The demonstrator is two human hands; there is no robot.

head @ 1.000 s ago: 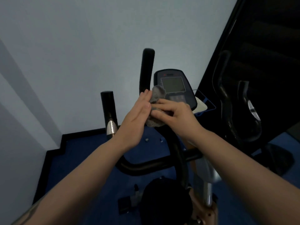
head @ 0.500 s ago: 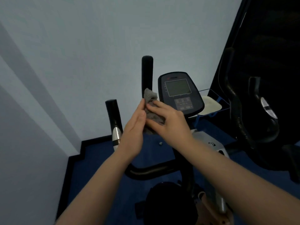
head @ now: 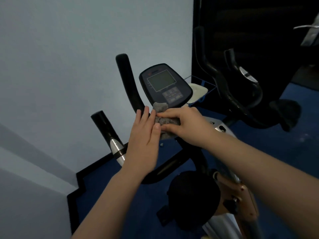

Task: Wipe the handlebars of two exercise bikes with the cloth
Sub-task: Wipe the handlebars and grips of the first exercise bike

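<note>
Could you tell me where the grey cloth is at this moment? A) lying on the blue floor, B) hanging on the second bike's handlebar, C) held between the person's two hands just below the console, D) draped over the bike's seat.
C: the cloth is pinched by the right hand, with the left hand flat against it, just below the console.

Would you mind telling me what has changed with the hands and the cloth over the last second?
Both hands have dropped: the grey cloth and hands, level with the console before, now sit just below it. Unchanged: the right hand still pinches the cloth, and the left hand stays flat against it with straight fingers. Nothing was let go.
</note>
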